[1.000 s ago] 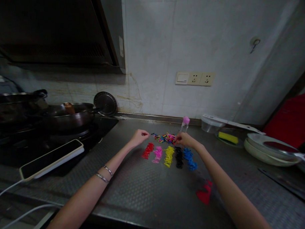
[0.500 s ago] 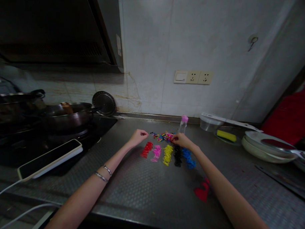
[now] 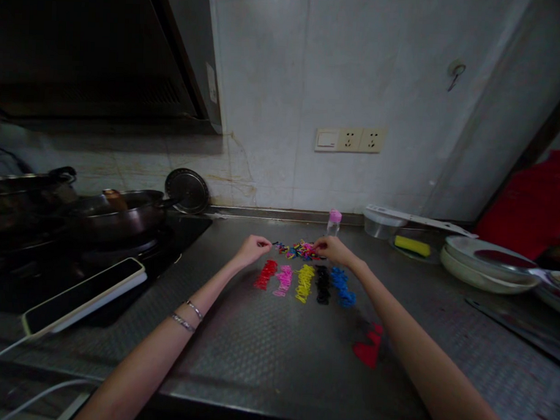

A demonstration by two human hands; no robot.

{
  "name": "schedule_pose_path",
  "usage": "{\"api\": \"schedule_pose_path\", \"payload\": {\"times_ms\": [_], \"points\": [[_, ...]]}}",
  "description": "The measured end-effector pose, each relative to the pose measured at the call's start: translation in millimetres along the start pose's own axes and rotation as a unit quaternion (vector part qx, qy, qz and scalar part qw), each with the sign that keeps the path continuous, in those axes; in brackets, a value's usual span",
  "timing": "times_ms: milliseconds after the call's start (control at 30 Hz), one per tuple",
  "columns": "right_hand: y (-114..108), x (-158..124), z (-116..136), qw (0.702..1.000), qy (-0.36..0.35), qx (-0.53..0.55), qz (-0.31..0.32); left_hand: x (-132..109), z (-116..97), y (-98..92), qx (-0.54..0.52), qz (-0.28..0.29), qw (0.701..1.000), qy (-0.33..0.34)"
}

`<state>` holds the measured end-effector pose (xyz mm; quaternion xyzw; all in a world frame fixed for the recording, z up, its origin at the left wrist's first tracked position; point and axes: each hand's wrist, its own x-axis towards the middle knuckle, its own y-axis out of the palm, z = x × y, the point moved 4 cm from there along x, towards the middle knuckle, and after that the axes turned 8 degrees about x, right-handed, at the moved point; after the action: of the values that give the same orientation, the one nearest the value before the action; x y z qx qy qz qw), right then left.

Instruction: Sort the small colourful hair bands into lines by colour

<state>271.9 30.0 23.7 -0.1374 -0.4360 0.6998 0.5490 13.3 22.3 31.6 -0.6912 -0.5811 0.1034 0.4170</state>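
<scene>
A mixed heap of small coloured bands (image 3: 298, 250) lies on the steel counter (image 3: 275, 351). In front of it sit sorted piles: red (image 3: 265, 274), pink (image 3: 283, 280), yellow (image 3: 304, 282), black (image 3: 323, 284) and blue (image 3: 342, 286). My left hand (image 3: 250, 250) is pinched closed at the heap's left edge, on something too small to name. My right hand (image 3: 332, 250) is pinched closed at the heap's right edge, touching the bands.
A small pink-capped bottle (image 3: 333, 221) stands behind the heap. A phone (image 3: 81, 295) with a cable lies by the stove with pans (image 3: 119, 212). Plates (image 3: 486, 271), a sponge (image 3: 411, 245) and a plastic tub (image 3: 381, 222) are on the right. A red scrap (image 3: 367, 350) lies near my right forearm.
Both hands stay pinched at the heap's two edges. The view has drifted slightly, shifting everything a little to the left.
</scene>
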Motion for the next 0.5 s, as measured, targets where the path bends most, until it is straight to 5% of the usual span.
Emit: {"api": "schedule_pose_path", "payload": {"times_ms": [300,500], "points": [[-0.7,8.3,44.3,0.998,-0.055,0.008,-0.003,30.2,-41.9,30.2,0.071,0.058,0.993,0.077],[6.0,7.6,66.5,0.997,-0.072,-0.002,0.02,35.0,-49.6,44.4,0.059,0.083,0.991,0.089]]}}
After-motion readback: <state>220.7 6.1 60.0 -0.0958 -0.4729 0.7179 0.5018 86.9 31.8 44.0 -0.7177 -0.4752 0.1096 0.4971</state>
